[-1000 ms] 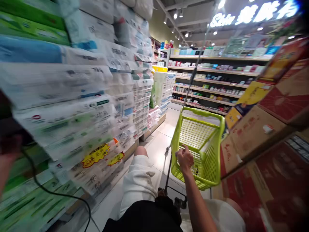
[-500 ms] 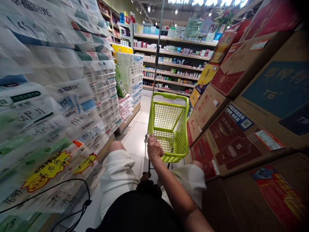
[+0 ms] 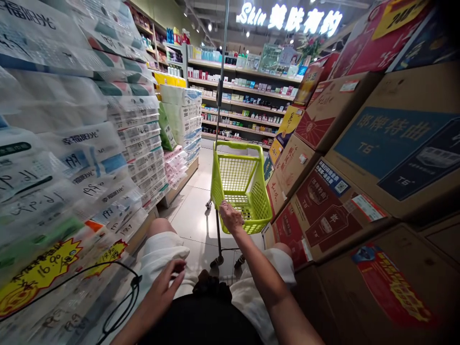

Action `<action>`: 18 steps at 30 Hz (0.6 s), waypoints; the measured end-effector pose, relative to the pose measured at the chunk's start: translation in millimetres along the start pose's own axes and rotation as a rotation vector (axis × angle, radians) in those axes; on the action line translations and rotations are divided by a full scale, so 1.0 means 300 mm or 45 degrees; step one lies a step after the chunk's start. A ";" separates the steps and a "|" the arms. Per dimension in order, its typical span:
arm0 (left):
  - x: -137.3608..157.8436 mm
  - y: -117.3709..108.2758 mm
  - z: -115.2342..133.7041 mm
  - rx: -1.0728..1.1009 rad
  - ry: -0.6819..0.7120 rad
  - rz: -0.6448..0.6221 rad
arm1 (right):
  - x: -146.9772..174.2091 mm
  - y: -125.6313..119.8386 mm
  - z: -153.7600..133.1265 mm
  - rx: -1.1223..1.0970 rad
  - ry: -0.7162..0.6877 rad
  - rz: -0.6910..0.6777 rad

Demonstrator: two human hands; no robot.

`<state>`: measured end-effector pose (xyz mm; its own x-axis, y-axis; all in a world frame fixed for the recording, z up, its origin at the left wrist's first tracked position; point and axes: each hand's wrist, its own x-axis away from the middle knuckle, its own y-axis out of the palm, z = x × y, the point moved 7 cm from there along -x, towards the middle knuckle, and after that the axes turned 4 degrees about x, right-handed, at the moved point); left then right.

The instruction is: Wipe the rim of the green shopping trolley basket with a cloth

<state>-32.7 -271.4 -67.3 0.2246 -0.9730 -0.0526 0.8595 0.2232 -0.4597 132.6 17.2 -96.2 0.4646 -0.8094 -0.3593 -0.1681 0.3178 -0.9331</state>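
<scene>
A lime-green plastic shopping cart (image 3: 239, 173) with a lattice basket stands in front of my knees, and nothing lies in the part of its basket that I see. My right hand (image 3: 231, 216) is closed over the near rim of the basket, at its left corner. Over my left thigh hovers my left hand (image 3: 168, 278), fingers loosely curled and apart, holding nothing. A thin metal pole (image 3: 222, 62) rises upright from the cart's far left side. The cart's wheels (image 3: 216, 261) rest on the floor.
Stacked tissue packs (image 3: 93, 143) with handwritten prices line the left side. On the right, printed cardboard boxes (image 3: 323, 191) are piled high, close beside the cart. Shelves of small cosmetics (image 3: 247, 86) stand across the far end. A black cable (image 3: 133, 282) hangs at lower left.
My left hand has come into view from below. The view has shifted, so the cart sits a little further left in it. My right hand stays on the rim.
</scene>
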 end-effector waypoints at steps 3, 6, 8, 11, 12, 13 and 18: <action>-0.338 0.149 0.061 0.211 0.107 -0.027 | 0.048 -0.009 0.083 -0.072 -0.091 0.056; -0.598 0.213 0.092 0.327 0.162 0.118 | 0.093 -0.010 0.199 -0.135 -0.154 0.057; -0.730 0.204 0.077 0.343 0.098 0.286 | 0.116 -0.017 0.293 -0.181 -0.144 0.071; -0.886 0.147 0.052 0.292 0.025 0.508 | 0.146 -0.044 0.431 -0.239 -0.095 0.133; -0.930 0.124 0.049 0.272 0.014 0.564 | 0.154 -0.054 0.472 -0.243 -0.071 0.150; -0.968 0.100 0.051 0.253 0.011 0.611 | 0.162 -0.063 0.508 -0.231 -0.044 0.153; -1.125 -0.006 0.139 0.117 0.144 0.718 | 0.155 -0.088 0.609 -0.054 0.159 0.058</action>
<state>-90.7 59.0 -11.8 0.6133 -0.7011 -0.3637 0.6587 0.7081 -0.2543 317.6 61.5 -86.0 0.3442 -0.8507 -0.3973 -0.2245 0.3362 -0.9146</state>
